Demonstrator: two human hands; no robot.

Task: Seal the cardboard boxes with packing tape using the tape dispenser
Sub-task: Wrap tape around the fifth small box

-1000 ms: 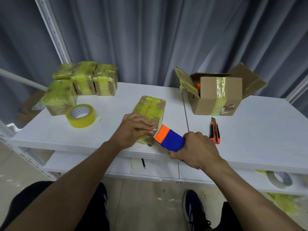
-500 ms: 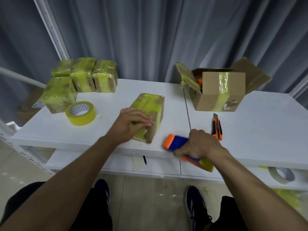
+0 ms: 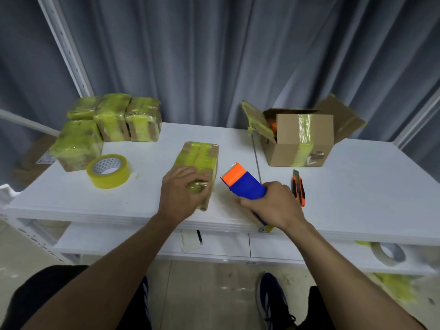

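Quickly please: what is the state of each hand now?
Left hand: closed, holds the taped box.
Right hand: closed, grips the tape dispenser.

Bare forearms (image 3: 123, 253), black legwear (image 3: 42, 296), navy trainers (image 3: 273, 298) with white side stripes, black laces.

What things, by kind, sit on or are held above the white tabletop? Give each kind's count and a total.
Taped boxes: 5
Open box: 1
Tape roll: 1
Tape dispenser: 1
Utility knife: 1
Total: 9
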